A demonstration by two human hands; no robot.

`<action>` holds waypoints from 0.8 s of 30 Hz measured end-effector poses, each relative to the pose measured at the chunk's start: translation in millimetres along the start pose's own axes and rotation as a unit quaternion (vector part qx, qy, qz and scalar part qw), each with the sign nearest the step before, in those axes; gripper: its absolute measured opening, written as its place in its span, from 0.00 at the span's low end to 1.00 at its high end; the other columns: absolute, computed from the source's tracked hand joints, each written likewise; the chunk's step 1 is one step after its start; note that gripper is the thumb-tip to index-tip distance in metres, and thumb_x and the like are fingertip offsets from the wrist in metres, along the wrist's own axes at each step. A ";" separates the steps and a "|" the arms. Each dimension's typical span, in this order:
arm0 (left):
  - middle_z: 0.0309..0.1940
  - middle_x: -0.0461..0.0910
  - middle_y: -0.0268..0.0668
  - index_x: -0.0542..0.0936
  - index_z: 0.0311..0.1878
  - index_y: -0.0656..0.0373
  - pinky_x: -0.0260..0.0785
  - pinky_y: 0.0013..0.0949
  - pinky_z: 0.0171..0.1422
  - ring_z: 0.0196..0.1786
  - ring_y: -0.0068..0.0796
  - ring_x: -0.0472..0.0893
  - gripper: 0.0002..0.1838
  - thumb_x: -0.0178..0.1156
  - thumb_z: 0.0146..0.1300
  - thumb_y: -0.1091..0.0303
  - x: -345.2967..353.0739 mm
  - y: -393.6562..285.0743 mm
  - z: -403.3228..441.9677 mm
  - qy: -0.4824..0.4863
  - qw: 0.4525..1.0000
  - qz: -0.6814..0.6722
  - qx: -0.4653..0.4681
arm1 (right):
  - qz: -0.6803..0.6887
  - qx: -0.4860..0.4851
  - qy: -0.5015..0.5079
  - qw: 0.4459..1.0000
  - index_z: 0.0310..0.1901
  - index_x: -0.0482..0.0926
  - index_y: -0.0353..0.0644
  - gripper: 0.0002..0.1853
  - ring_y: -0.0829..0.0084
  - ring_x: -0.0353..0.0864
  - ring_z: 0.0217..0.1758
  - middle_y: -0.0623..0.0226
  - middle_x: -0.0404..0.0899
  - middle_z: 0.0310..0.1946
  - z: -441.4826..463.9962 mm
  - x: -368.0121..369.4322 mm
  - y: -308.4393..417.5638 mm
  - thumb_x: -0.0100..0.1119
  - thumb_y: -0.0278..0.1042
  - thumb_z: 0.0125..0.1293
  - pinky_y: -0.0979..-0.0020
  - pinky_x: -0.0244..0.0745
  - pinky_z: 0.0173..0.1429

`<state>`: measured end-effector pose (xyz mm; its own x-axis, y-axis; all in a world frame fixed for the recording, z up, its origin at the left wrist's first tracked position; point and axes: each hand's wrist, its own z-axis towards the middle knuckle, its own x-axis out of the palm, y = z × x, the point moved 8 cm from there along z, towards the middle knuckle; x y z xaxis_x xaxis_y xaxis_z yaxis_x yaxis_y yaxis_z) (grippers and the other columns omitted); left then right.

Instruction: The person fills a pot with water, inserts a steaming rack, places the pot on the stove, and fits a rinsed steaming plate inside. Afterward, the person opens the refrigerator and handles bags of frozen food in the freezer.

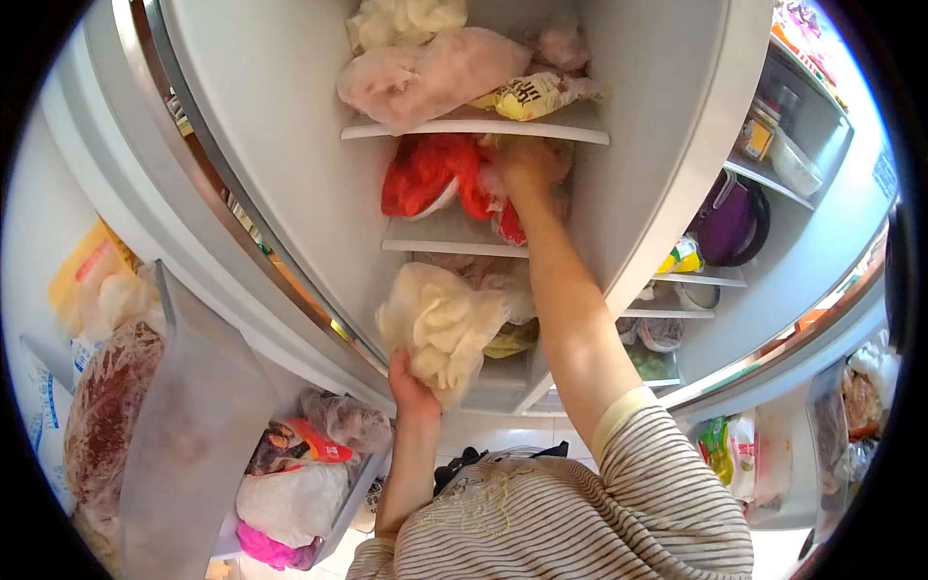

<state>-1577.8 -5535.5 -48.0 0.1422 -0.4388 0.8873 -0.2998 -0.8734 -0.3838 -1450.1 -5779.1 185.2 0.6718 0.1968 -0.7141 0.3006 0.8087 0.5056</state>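
A clear plastic bag of pale, folded pieces (447, 324) rests against my left hand (414, 389), which grips its lower left side in front of the lower shelf. My right hand (530, 169) reaches deep into the middle shelf (454, 246), to the right of a red plastic bag (430, 176). Its fingers are partly hidden among the bags at the back, so I cannot see whether they hold anything. On the shelf above lie a bag of pinkish frozen food (435, 77) and a yellow and white packet (532, 96).
The open left door carries a bin (193, 425) with a large dark frozen bag (114, 416) and a lower bin of bags (290, 503). Right of the divider (667, 193), another compartment holds a purple round container (730, 220), a jar (759, 130) and a white bowl (796, 164).
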 end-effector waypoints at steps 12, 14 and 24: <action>0.57 0.70 0.43 0.66 0.60 0.62 0.64 0.46 0.62 0.59 0.43 0.70 0.26 0.41 0.63 0.55 21.2 3.1 -3.8 -0.007 1.000 0.008 0.001 | 0.064 -0.027 -0.042 0.997 0.46 0.77 0.45 0.19 0.54 0.77 0.49 0.55 0.78 0.44 5.0 3.4 -7.9 0.59 0.45 0.54 0.55 0.70 0.52; 0.56 0.70 0.43 0.65 0.60 0.62 0.64 0.46 0.62 0.59 0.42 0.70 0.26 0.41 0.64 0.55 17.7 0.8 -2.5 -0.024 0.999 0.033 0.022 | 0.009 -0.009 -0.029 0.999 0.47 0.77 0.47 0.19 0.53 0.77 0.48 0.56 0.79 0.43 -0.3 -9.7 -4.2 0.60 0.43 0.53 0.54 0.70 0.52; 0.57 0.70 0.42 0.65 0.60 0.61 0.65 0.46 0.61 0.59 0.42 0.70 0.24 0.42 0.64 0.58 47.2 7.1 24.3 0.025 0.999 0.031 0.030 | 0.061 -0.305 -0.134 0.941 0.43 0.76 0.51 0.21 0.50 0.68 0.56 0.68 0.75 0.49 -142.0 -89.0 10.1 0.63 0.27 0.42 0.52 0.68 0.53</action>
<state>-1550.3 -5567.6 -15.0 0.0765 -0.4828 0.8724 -0.2495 -0.8564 -0.4520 -1603.0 -5709.8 185.1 0.8472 0.2287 -0.4796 -0.1799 0.9728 0.1460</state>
